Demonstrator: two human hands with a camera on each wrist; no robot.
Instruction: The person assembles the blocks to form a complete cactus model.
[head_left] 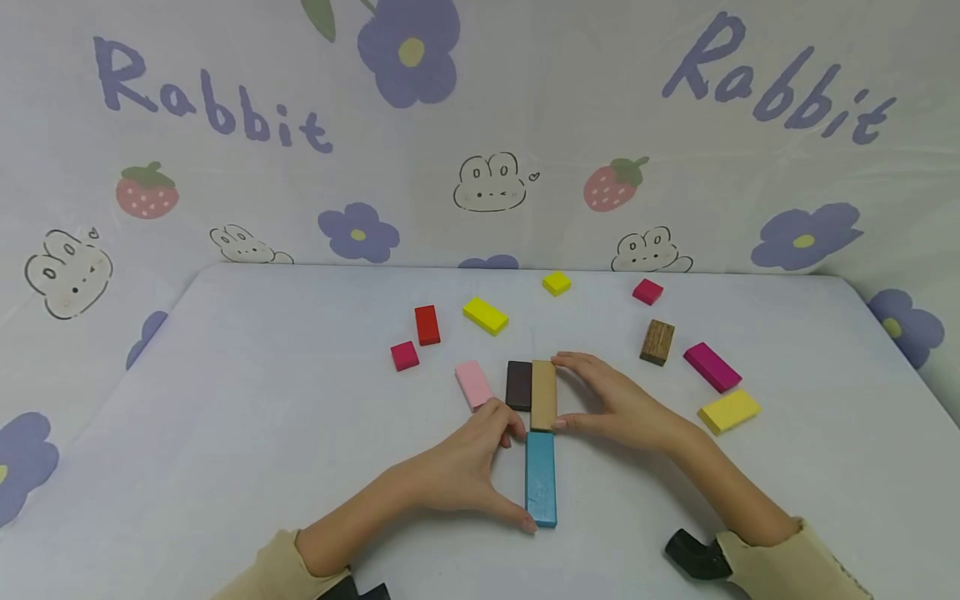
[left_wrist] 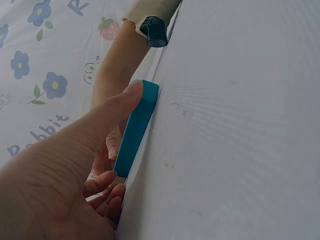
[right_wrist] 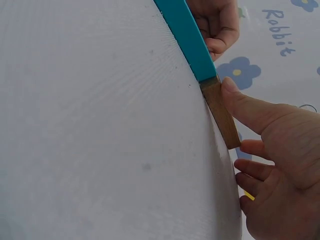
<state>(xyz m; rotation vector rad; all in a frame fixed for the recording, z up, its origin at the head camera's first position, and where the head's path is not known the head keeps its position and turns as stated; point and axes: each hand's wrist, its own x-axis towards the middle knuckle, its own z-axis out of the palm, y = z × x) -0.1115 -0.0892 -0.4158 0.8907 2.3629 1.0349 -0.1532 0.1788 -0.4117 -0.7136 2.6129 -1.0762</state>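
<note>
A blue block (head_left: 541, 479) lies lengthwise on the white table. My left hand (head_left: 465, 467) pinches it, thumb at its near end and index finger by its far end, as the left wrist view also shows. Beyond it, end to end, lies a tan wooden block (head_left: 543, 396). My right hand (head_left: 626, 408) holds the tan block from the right, thumb by its near corner and index finger at its far corner. A dark brown block (head_left: 518, 386) sits flush along the tan block's left side. Just beyond my left fingers is a pink block (head_left: 473, 383), its near end partly covered.
Toward the back left lie a red block (head_left: 427, 325), a small crimson block (head_left: 405, 356) and a yellow block (head_left: 486, 316). Farther back is a small yellow block (head_left: 557, 283). On the right are a brown-grained block (head_left: 657, 342), a magenta block (head_left: 712, 367) and a pale yellow block (head_left: 729, 412).
</note>
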